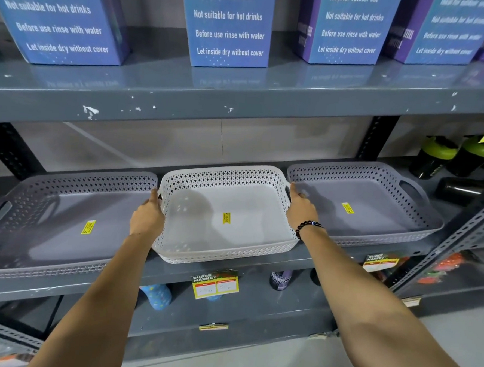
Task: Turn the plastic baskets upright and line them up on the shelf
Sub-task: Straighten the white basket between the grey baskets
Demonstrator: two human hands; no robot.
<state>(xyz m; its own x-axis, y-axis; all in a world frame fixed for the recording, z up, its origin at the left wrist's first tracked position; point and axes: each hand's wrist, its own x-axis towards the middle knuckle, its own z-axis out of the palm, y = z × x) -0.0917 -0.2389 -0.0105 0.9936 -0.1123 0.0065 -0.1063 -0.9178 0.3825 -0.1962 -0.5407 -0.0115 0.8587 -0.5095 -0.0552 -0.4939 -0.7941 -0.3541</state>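
Three shallow perforated plastic baskets stand upright in a row on the grey middle shelf (329,262). The white basket (223,236) is in the middle, its front edge overhanging the shelf lip slightly. My left hand (147,217) grips its left side handle and my right hand (301,208), with a black bead bracelet on the wrist, grips its right side handle. A grey basket (47,245) sits to the left and another grey basket (375,208) to the right. Each basket has a yellow sticker inside.
Blue and purple boxes (230,26) line the upper shelf. Black shaker bottles with green lids (435,155) stand right of the baskets, one black bottle (461,189) lying down. Price tags (214,285) hang on the shelf edge. Bottles sit on the lower shelf.
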